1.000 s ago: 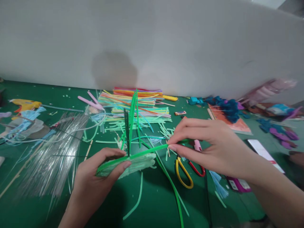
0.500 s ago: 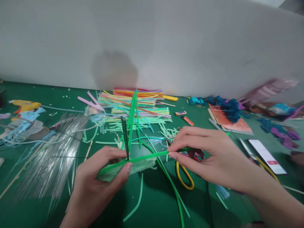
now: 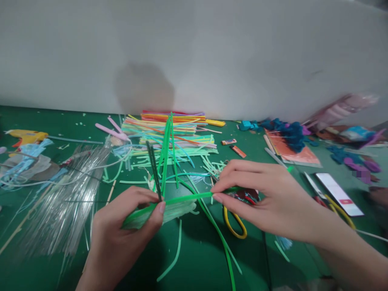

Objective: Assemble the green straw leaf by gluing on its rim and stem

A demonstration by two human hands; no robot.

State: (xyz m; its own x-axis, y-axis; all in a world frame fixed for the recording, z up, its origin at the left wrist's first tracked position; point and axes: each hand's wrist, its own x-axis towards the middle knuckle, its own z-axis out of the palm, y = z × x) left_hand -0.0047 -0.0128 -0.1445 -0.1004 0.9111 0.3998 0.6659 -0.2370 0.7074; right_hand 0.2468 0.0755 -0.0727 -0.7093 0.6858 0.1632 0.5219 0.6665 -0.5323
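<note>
Holding a green strip straight between both hands, above the table, toward its near edge. Left hand: thumb and fingers clamped on strip, pale green bundle and dark, slightly tilted stems. Right hand: thumb and forefinger pinched on strip. Step looks like aligning strip with bundle; next move probably calls for firm left pinch, steady right-side tension.

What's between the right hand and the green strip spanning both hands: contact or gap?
Touching: the head view shows the right hand pinching the green strip.
</note>
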